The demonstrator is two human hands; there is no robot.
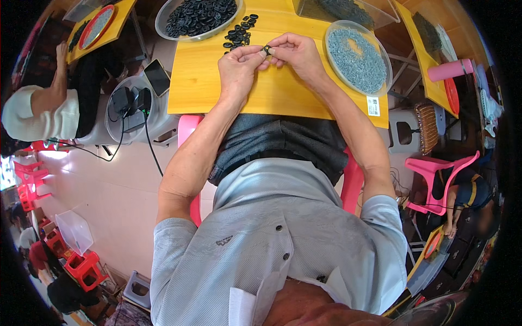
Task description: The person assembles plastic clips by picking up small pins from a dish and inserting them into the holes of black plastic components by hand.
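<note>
My left hand [241,66] and my right hand [298,56] meet over the yellow table [212,87]. Between their fingertips they pinch one small black oval piece [266,49], which has a light spot at its middle. Just beyond my left hand lies a loose group of black oval pieces [237,36] with holes. More of the same fill a see-through tub [157,23] at the far left. To the right of my right hand stands a round see-through tray [389,76] of small silvery-blue screw-like pieces [353,65]; whether any is in my fingers is too small to tell.
A see-through bin [375,23] of dark pieces sits at the back right. A white label [373,106] is on the table's near right corner. Left of the table, a phone [157,77] and black adapters [128,103] rest on a tub. People work at other tables.
</note>
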